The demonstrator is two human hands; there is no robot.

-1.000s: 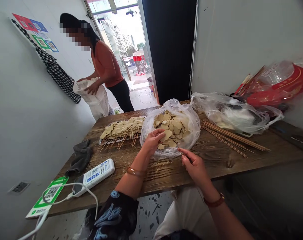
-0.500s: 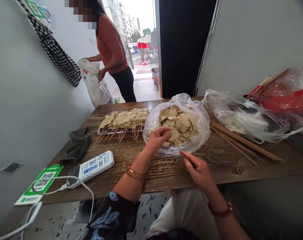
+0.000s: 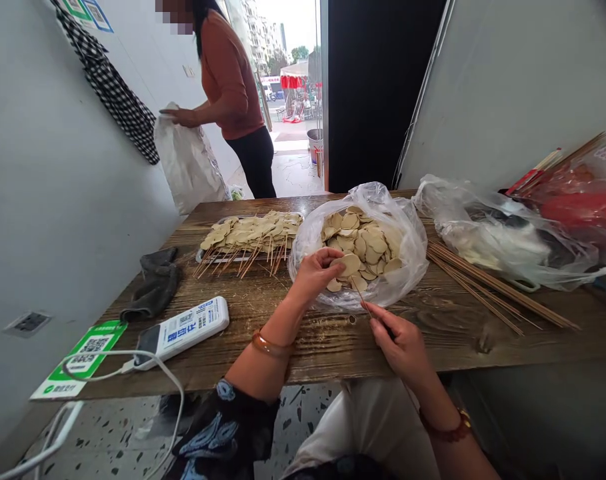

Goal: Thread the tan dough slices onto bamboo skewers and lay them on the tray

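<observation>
Between thumb and fingers, my left hand point(image 3: 319, 275) pinches a thin, pale round slice point(image 3: 350, 265) over the front of an open plastic bag point(image 3: 303, 237). Inside the bag lies a heap of similar slices point(image 3: 370, 241); what food they are I cannot tell. My right hand point(image 3: 397, 339) is closed on a thin wooden skewer point(image 3: 361, 298), its tip up at the lower edge of the held slice. Whether the tip has pierced the slice is too small to tell. Left of the bag, a tray point(image 3: 199, 256) bears skewered slices point(image 3: 255, 231), sticks toward me.
Loose skewers point(image 3: 497, 287) lie at the right, beside crumpled clear plastic bags point(image 3: 507, 233). A dark cloth point(image 3: 155, 283), a white power bank point(image 3: 195, 327) with a cable and a QR card point(image 3: 85, 357) occupy the left. Beyond the table stands a person point(image 3: 233, 87) holding a white sack point(image 3: 185, 163).
My hands keep nearly the same pose, with slice and skewer still held. The view has shifted slightly. The person at the back has raised a hand along the sack's top.
</observation>
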